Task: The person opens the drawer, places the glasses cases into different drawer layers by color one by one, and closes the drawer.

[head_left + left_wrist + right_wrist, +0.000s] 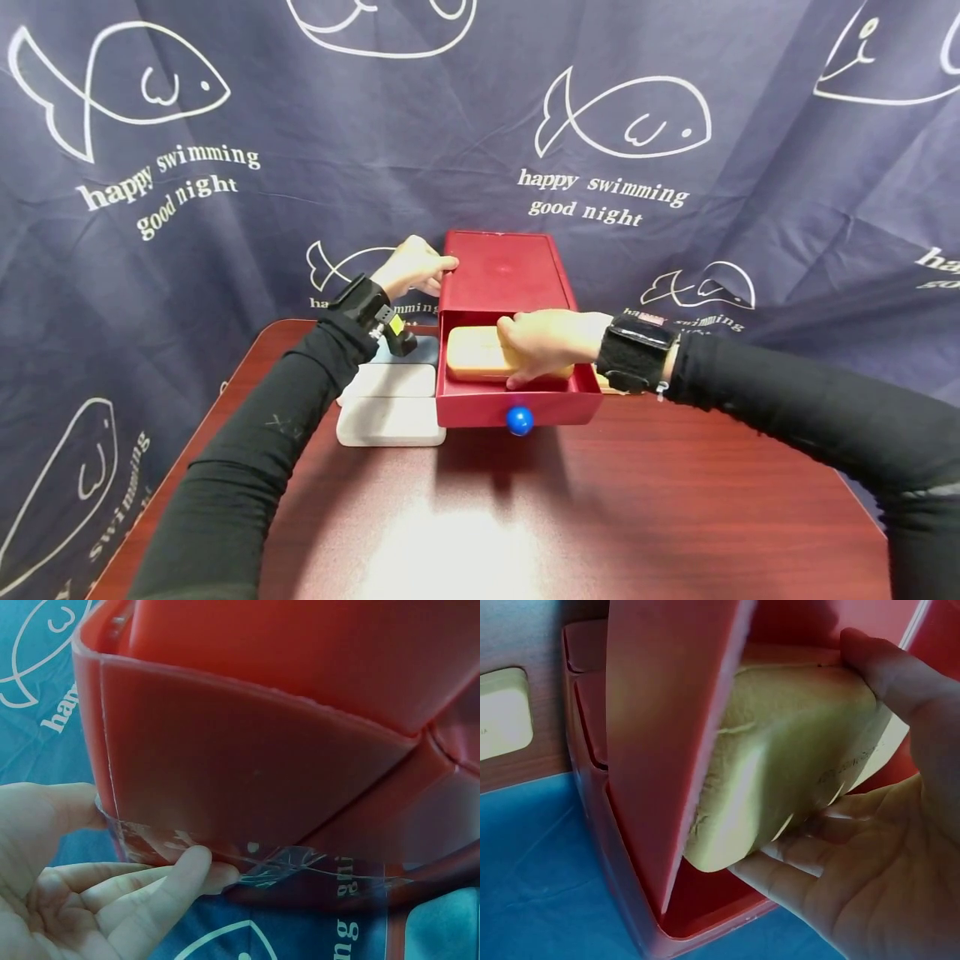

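Note:
A red drawer box (pixel 502 271) stands on the table with its drawer (pixel 476 411) pulled out toward me; a blue knob (pixel 519 420) is on the drawer front. In the drawer lies a yellow, rounded, soft-looking case (pixel 471 350). My right hand (pixel 551 337) grips this case, thumb on one side and fingers on the other, as the right wrist view shows of the case (pixel 787 742). My left hand (pixel 412 265) holds the box's far left corner. In the left wrist view, thumb and fingers pinch around that corner, near clear tape (pixel 281 862).
Left of the drawer, two white cases (pixel 392 422) and a blue case (pixel 412 351) lie side by side. Another yellow case (pixel 502 712) lies on the table to the right, mostly behind my right wrist in the head view. A dark blue curtain (pixel 465 150) hangs behind the table.

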Available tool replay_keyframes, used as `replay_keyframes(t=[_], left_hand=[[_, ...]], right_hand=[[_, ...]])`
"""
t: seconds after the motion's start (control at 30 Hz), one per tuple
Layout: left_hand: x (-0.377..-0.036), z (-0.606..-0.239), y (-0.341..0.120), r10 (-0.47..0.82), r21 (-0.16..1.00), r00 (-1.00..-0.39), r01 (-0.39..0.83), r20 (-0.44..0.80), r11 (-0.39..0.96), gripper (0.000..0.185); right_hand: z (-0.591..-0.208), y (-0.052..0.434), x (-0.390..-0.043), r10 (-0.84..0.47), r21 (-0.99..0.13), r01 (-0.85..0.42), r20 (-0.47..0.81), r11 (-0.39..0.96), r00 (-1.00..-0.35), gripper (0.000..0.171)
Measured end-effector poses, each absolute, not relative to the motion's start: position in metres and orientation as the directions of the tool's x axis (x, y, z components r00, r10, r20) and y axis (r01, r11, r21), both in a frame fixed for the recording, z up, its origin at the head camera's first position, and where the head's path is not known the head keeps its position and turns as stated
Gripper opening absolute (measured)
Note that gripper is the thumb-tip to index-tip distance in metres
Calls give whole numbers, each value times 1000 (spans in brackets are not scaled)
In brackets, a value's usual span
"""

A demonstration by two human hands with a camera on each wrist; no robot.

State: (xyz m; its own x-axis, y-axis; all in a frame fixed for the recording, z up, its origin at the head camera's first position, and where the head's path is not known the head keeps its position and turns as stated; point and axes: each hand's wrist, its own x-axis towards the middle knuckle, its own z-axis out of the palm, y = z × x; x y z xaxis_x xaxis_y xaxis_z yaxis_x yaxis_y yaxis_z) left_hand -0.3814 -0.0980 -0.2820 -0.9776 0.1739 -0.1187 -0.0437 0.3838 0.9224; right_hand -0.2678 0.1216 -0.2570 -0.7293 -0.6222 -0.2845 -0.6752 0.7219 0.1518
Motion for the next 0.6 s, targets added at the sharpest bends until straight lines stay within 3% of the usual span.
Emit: replay_keyframes(t=[0.2, 0.6], left_hand=[[-383, -283, -98, 177, 924, -976, -53, -129, 379, 23], [-380, -283, -98, 184, 918, -977, -25, -106, 396, 29]], right_hand=[[-260, 121, -274, -602, 134, -666, -325, 734, -729, 59], [-264, 110, -273, -504, 131, -571, -342, 810, -793, 57]])
